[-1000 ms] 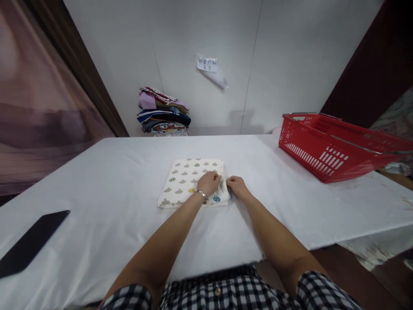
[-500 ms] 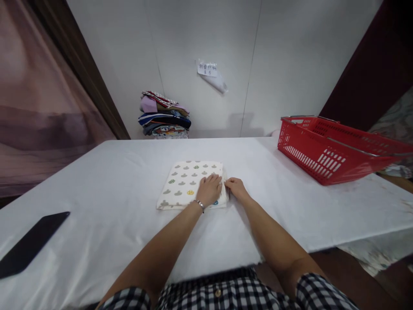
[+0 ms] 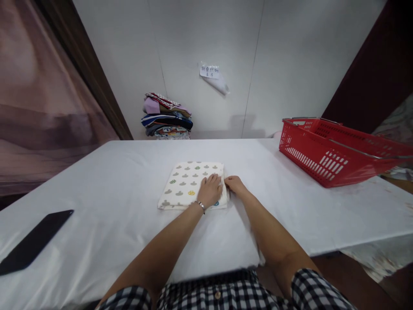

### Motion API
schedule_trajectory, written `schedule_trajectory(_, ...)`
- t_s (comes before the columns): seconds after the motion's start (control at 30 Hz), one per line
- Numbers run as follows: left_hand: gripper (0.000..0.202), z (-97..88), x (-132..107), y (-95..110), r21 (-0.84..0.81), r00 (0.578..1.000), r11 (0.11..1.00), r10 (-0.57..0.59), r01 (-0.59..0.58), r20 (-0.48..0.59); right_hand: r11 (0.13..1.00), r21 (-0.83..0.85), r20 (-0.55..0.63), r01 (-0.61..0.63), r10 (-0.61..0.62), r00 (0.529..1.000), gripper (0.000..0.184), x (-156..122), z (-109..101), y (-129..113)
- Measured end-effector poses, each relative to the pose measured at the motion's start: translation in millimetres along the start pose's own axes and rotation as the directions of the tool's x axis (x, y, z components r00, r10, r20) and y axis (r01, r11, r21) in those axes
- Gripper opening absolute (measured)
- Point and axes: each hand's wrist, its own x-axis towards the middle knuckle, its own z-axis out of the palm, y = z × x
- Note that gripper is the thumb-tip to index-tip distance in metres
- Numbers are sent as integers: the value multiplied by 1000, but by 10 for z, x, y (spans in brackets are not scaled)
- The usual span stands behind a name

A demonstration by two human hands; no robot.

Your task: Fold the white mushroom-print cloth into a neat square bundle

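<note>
A folded cream cloth (image 3: 182,185) printed with grey, green, yellow and blue mushroom-like shapes lies flat on the white-covered table. My left hand (image 3: 210,189) rests palm down on its right part, fingers stretched out. At the cloth's right edge, my right hand (image 3: 235,184) pinches the layered side between thumb and fingers. The exact layers held are hidden by the fingertips.
A red shopping basket (image 3: 309,148) with metal handles stands at the table's right. A flat black board (image 3: 35,241) lies at the left. Behind the far edge is a pile of folded fabrics (image 3: 167,118). A paper note (image 3: 209,71) hangs on the wall.
The view has shifted slightly, so everything sits a little further right. Both hands keep almost the same place on the cloth.
</note>
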Motion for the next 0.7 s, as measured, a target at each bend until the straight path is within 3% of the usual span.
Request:
schedule_trajectory(0.23,43,22,10,-11,1,999,1000,23,-23,26,999,31,-55,-20,21,998,11,-20,-14,-9)
schedule_trajectory(0.47,42,47,1,-11,7,1000,1000,26,-26,-11,992,-9,58,-122,123,991,16,3,-42,-155)
schedule_trajectory(0.7,45,54,-7,-13,10,1000,1000,16,-16,-20,996,-56,24,-72,73,997,12,167,-29,-152)
